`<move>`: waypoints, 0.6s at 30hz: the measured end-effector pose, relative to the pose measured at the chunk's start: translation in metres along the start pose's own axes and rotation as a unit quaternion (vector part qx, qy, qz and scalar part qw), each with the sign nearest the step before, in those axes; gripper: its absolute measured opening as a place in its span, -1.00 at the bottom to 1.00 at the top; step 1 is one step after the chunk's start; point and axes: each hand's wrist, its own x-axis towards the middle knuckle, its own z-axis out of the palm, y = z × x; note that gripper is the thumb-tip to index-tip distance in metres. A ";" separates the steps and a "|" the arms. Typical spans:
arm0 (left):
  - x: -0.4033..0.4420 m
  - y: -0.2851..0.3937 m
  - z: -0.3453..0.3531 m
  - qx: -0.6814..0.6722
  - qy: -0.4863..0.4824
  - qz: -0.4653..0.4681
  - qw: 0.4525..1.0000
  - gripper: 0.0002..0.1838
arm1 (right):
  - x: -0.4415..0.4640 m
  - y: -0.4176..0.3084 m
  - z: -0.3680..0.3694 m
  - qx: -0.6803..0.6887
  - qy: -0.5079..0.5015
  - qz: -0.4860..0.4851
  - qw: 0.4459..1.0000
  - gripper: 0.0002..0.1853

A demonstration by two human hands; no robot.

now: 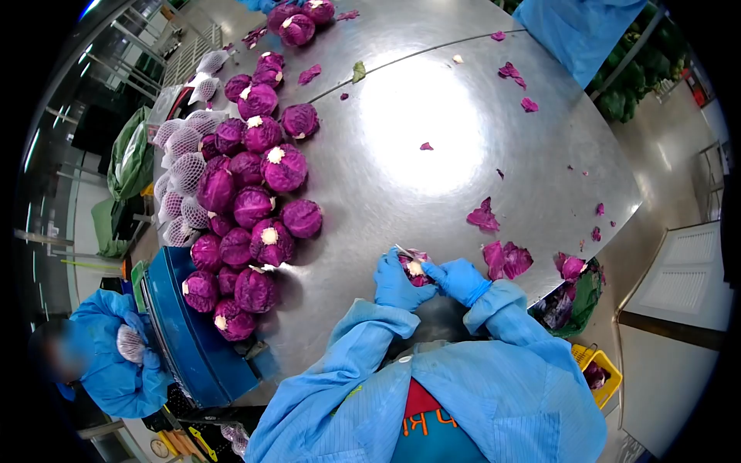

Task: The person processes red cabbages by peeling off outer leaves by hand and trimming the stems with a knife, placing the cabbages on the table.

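My left hand (pixel 395 284), in a blue glove, is wrapped round a small red cabbage (pixel 417 270) near the front edge of the metal table (pixel 370 177). The cabbage's pale cut stem faces up. My right hand (pixel 461 282), also gloved in blue, is closed at the right side of the cabbage. A thin blade (pixel 403 251) shows over the cabbage's top; its handle is hidden, seemingly in my right hand. Loose purple leaves (pixel 507 260) lie to the right of my hands.
Many red cabbages (pixel 252 206) are heaped at the left, beside white net-wrapped ones (pixel 185 171). A co-worker (pixel 116 351) in blue holds a wrapped cabbage by a blue machine (pixel 197 328). A green-lined bin (pixel 587 305) and yellow basket (pixel 610 378) stand at the right.
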 end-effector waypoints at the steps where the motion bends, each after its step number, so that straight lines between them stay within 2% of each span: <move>1: 0.002 -0.002 0.002 -0.010 -0.005 0.001 1.000 0.08 | -0.002 -0.006 -0.001 -0.008 0.001 0.014 1.000 -0.28; 5: -0.002 0.009 -0.006 0.021 0.005 -0.018 1.000 0.03 | -0.004 -0.006 0.006 -0.062 0.057 0.007 0.996 -0.20; 8: -0.007 0.011 -0.005 0.033 0.021 -0.004 0.999 0.00 | 0.017 0.025 0.011 -0.066 0.035 -0.071 0.995 -0.22; 10: -0.013 0.012 -0.002 0.074 0.049 0.015 0.996 0.01 | 0.012 0.020 0.008 -0.030 0.053 -0.063 0.996 -0.26; 11: -0.010 0.010 0.000 0.042 0.028 -0.001 0.999 0.03 | 0.010 0.019 0.008 -0.012 0.062 -0.060 0.996 -0.27; 14: -0.006 0.006 0.004 0.008 0.016 -0.013 1.000 0.10 | 0.012 0.019 0.033 0.005 0.222 -0.069 0.973 -0.30; 17: -0.022 0.008 0.009 0.063 0.089 0.034 0.993 0.13 | 0.017 0.019 0.030 0.221 0.216 0.052 0.950 -0.27; 18: -0.021 0.004 0.010 0.060 0.096 0.040 0.993 0.13 | 0.016 0.015 0.029 0.178 0.214 0.044 0.960 -0.29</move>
